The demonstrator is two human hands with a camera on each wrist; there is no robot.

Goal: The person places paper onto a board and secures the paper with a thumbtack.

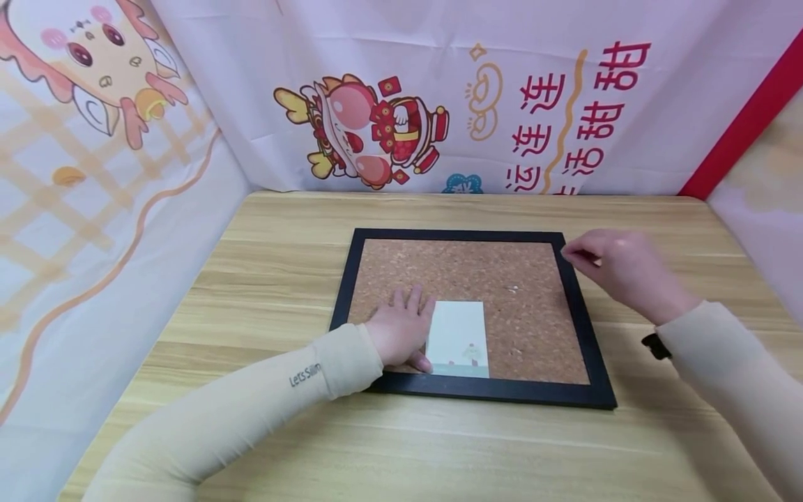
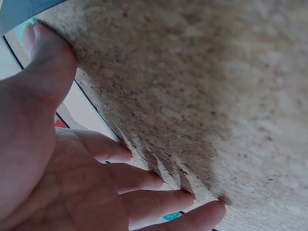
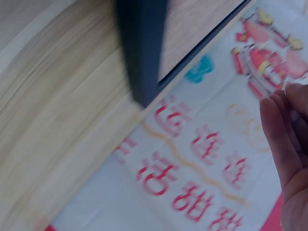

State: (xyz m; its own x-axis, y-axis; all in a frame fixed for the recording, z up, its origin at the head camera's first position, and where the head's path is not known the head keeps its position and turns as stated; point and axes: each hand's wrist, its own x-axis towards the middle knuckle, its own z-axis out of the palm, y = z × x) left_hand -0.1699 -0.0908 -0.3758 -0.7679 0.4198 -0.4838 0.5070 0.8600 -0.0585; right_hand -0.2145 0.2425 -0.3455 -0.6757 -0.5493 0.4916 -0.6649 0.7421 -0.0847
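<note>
A cork board (image 1: 439, 268) with a black frame (image 1: 489, 389) lies flat on the table. On its lower part is a white card (image 1: 458, 331) with a green band and a small drawing at the bottom. My left hand (image 1: 401, 328) rests at the card's left edge; in the left wrist view its spread fingers (image 2: 139, 175) touch the cork. My right hand (image 1: 627, 268) is raised by the board's far right corner, thumb and fingertips pinched together. A tiny pale thing shows between those fingers (image 3: 274, 125); I cannot tell its kind.
Small whitish bits (image 1: 514, 288) sit on the cork right of the card. The wooden table (image 1: 263, 279) extends around the board. Behind it hangs a white printed cloth (image 1: 251, 77) with cartoon figures and red characters. A black band or clip (image 1: 656, 346) shows at the right cuff.
</note>
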